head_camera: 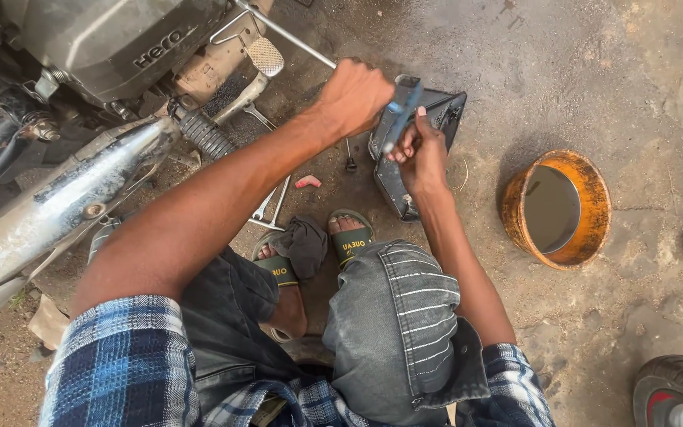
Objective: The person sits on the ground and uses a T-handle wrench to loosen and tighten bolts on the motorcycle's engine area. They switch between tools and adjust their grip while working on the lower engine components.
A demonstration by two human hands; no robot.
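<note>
My left hand (353,95) is closed around the upper end of a blue-handled tool (399,119), near a long thin metal rod (290,35) that runs up toward the motorcycle. My right hand (422,154) grips the same tool lower down, its fingers curled on the handle. Under both hands a dark grey metal part (446,107) stands tilted on the ground. I am squatting, with my feet in green sandals (352,241) just below the part.
A motorcycle with its chrome exhaust pipe (57,209) and footpeg (264,57) fills the upper left. Spanners (272,207), a small pink piece (307,182) and a dark rag (306,241) lie by my feet. An orange rusty bowl of liquid (556,207) sits right; a tyre (677,391) shows bottom right.
</note>
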